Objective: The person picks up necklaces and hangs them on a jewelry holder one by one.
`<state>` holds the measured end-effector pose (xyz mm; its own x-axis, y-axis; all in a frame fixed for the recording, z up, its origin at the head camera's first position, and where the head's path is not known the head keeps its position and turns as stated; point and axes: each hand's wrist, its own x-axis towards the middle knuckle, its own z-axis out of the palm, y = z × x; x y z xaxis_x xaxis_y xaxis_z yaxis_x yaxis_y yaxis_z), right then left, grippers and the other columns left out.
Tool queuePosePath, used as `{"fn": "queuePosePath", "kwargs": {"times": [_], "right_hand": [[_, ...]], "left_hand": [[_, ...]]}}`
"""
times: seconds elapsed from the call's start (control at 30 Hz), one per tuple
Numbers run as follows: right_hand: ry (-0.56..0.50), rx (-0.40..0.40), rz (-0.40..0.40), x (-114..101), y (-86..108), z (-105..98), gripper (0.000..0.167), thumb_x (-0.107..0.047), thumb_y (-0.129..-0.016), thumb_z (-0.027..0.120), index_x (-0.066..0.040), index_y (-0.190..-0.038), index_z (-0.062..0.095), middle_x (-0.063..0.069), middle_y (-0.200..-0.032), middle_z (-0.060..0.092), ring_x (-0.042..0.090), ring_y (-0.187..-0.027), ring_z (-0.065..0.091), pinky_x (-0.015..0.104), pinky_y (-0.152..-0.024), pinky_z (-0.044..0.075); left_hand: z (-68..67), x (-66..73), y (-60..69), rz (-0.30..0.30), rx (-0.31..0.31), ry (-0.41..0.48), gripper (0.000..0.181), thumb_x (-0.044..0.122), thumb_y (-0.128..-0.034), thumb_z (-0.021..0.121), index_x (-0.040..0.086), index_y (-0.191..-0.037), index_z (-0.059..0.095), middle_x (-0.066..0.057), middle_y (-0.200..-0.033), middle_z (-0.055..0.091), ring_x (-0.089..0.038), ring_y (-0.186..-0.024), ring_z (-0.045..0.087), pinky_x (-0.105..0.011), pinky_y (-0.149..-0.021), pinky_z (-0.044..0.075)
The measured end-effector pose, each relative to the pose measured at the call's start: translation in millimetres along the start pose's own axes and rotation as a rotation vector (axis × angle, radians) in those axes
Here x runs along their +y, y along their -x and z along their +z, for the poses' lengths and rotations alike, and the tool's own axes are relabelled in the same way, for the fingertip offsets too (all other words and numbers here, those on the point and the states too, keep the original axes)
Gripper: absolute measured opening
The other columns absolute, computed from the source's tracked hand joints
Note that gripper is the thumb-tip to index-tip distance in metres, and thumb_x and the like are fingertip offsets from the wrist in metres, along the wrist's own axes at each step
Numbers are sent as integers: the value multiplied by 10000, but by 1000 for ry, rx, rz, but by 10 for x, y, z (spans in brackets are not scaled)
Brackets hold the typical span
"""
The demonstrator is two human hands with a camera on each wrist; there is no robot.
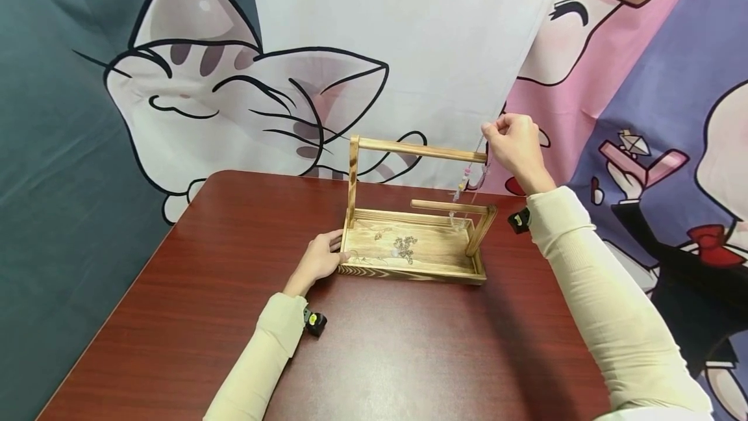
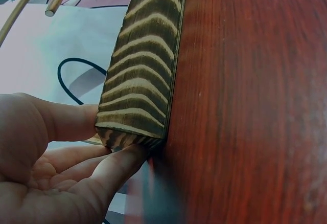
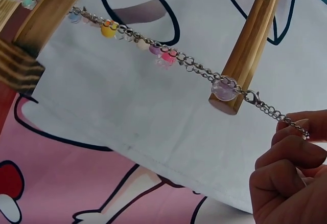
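Note:
My right hand (image 1: 517,148), raised at the upper right of the head view, pinches the end of a silver beaded chain (image 3: 166,55). The chain slants down past the free end of the upper wooden bar (image 3: 255,45), its pastel beads dangling below. A clear lilac bead (image 3: 225,88) lies against that bar end beside a lobster clasp (image 3: 253,97). At the tray's left end, my left hand (image 1: 318,257) grips the wooden jewelry stand (image 1: 409,273) with thumb and fingers. In the left wrist view, the thumb and fingers touch the corner of its striped wood (image 2: 135,70).
Inside the tray lie a heap of silver chain (image 1: 404,249) and a small gold-coloured piece (image 1: 381,234). A shorter lower bar (image 1: 447,206) juts leftward from the right post. The stand sits on a reddish-brown table (image 1: 386,343) before a cartoon-printed cloth (image 1: 444,51).

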<state>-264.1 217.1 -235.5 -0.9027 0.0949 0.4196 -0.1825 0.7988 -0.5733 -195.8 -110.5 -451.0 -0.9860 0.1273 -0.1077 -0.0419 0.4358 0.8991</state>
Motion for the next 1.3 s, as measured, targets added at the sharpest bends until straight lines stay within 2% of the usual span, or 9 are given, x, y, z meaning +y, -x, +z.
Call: {"fn": "queuePosePath", "kwargs": {"times": [0.2, 0.5, 0.73, 1.0, 1.3], "right_hand": [[5, -16, -16, -7, 16, 77, 300, -287, -896, 533, -24, -791, 630, 35, -646, 562, 175, -600, 499, 276, -552, 404], [6, -26, -22, -60, 9, 196, 279, -251, -892, 521, -22, -777, 630, 84, -707, 572, 209, -708, 498, 301, -630, 409], [-15, -23, -43, -163, 14, 306, 254, -228, -881, 532, -33, -742, 617, 74, -658, 564, 217, -649, 502, 297, -610, 413], [-12, -37, -14, -229, 28, 387, 265, -263, -890, 517, -47, -774, 617, 82, -692, 569, 224, -646, 515, 301, -585, 422], [-34, -31, -6, -275, 49, 457, 266, -262, -887, 536, -52, -741, 610, 68, -673, 567, 205, -611, 505, 298, -538, 414]], "left_hand": [[7, -23, -2, -6, -2, -7, 627, 115, -817, 688, 30, -1374, 411, -182, -1307, 504, -260, -1199, 494, -359, -953, 442], [-8, -23, -3, -10, -5, -12, 628, 119, -820, 684, 38, -1378, 408, -176, -1317, 496, -260, -1209, 485, -362, -965, 432], [-10, -48, -8, -9, -9, -26, 626, 105, -830, 668, 31, -1386, 392, -183, -1323, 488, -275, -1213, 478, -379, -958, 439], [11, -39, -27, -5, 0, -15, 616, 98, -821, 678, 51, -1376, 414, -166, -1307, 509, -255, -1198, 497, -357, -949, 447], [8, -23, -25, 0, -2, -19, 613, 100, -823, 677, 51, -1376, 416, -162, -1315, 503, -254, -1202, 494, -359, -955, 441]]}}
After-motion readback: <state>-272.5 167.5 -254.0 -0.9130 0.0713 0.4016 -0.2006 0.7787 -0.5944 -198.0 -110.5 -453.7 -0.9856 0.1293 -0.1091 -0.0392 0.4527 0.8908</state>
